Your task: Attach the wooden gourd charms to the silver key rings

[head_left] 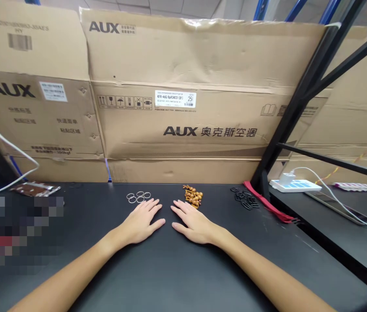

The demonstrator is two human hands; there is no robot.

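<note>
The left hand [141, 222] and right hand [194, 223] are resting flat, grips wide and empty, on the tabletop [183, 271], with light, slippery-looking metal rings [138, 197] lying at the left hand's twelve o'clock, best pinched at their rims.

A loose cluster of silver metal rings [138, 196] lies flat just beyond the left hand [141, 221], some touching. Past the right hand [191, 222] sits a heap of small bronze-coloured pieces [193, 196] (too small to make out their shape), and both hands rest open and palm-down – holding nothing.
</note>
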